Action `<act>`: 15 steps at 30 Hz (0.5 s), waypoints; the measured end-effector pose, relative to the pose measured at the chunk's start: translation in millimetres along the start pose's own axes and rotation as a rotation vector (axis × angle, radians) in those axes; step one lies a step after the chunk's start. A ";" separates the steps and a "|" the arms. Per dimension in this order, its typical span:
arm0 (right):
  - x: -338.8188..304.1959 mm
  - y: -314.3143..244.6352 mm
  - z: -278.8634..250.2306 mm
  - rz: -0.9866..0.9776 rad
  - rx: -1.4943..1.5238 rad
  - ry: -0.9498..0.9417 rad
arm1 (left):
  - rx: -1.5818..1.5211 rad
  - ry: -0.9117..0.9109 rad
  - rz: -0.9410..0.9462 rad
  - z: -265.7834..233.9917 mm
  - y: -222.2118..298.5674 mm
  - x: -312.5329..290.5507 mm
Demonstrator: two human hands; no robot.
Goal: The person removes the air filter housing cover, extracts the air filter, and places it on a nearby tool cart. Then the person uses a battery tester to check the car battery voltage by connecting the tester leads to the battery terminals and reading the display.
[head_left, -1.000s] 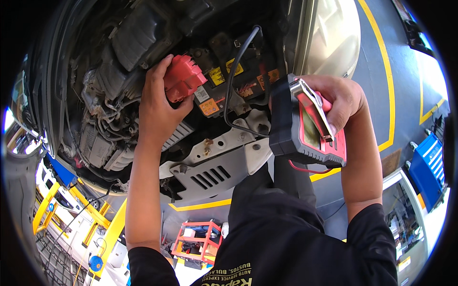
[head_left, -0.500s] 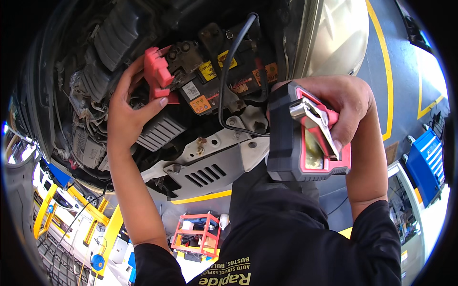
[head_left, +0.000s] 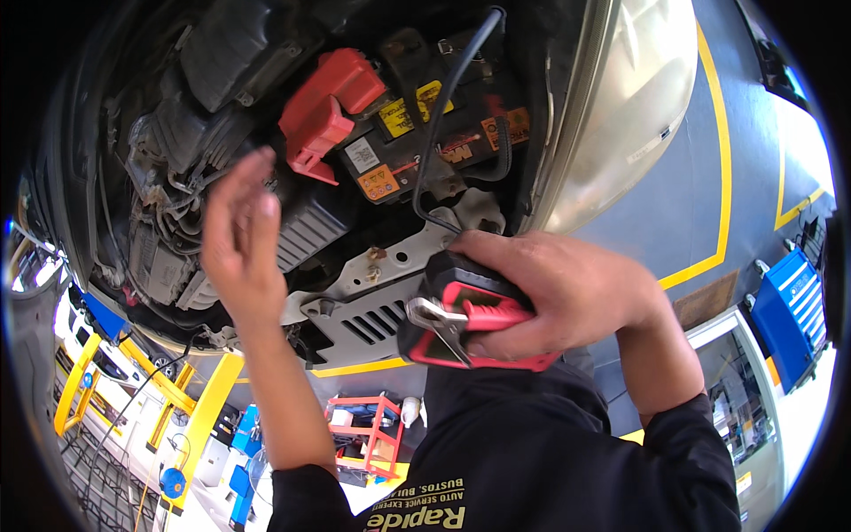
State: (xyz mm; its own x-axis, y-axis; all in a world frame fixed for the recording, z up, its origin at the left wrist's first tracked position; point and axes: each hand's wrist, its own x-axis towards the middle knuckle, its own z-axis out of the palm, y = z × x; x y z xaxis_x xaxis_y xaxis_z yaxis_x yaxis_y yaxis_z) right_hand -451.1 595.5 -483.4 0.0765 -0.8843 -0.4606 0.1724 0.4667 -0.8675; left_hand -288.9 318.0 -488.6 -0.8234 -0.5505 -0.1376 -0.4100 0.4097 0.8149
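A red plastic battery terminal cover (head_left: 330, 108) sits over the near-left corner of the black car battery (head_left: 409, 180), which carries yellow, orange and white labels. Close beside the cover, my left hand (head_left: 244, 235) is empty, its fingers stretched out and slightly blurred. My right hand (head_left: 581, 288) grips a red and black handheld battery tester (head_left: 474, 273) in front of the engine bay. Against the tester lies a metal-jawed clamp (head_left: 441, 321) with a red handle, held under my right thumb. A black cable (head_left: 430, 124) arcs over the battery down toward the tester.
Around the battery are a black ribbed housing (head_left: 315, 226), hoses and a grey slotted front panel (head_left: 377, 324). The pale car body panel (head_left: 634, 115) borders the bay on the right. Behind me stand a red tool cart (head_left: 379, 443) and a blue cabinet (head_left: 789, 306).
My left hand has let go of the red terminal cover and drawn back from it; the cover now rests on the battery. My right hand has moved left and lower with the tester and clamp.
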 end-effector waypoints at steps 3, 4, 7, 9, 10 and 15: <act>16.6 -4.9 29.3 -0.007 0.029 0.193 | -0.344 -0.031 -0.130 20.8 9.8 -52.4; 21.0 -6.6 35.4 -0.037 0.074 0.232 | -0.514 -0.099 -0.168 25.2 10.9 -63.4; 31.3 -13.6 52.8 0.097 0.206 0.230 | -1.060 -0.065 -0.392 46.0 17.4 -96.2; 38.7 -19.2 65.9 0.120 0.084 0.271 | -1.224 -0.022 -0.461 51.5 16.6 -103.7; 42.1 -22.6 72.6 0.071 0.025 0.312 | -1.197 0.000 -0.459 53.5 14.2 -104.1; 48.7 -46.8 90.9 0.082 -0.416 0.503 | -1.182 0.178 -0.726 49.8 -11.6 -92.1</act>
State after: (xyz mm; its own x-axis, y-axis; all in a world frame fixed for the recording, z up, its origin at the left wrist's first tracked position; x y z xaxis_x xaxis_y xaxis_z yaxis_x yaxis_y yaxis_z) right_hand -366.2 529.4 -448.1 -0.4122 -0.7791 -0.4723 -0.2167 0.5874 -0.7797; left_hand -227.9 400.2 -513.4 -0.4758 -0.4926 -0.7287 -0.0755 -0.8025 0.5918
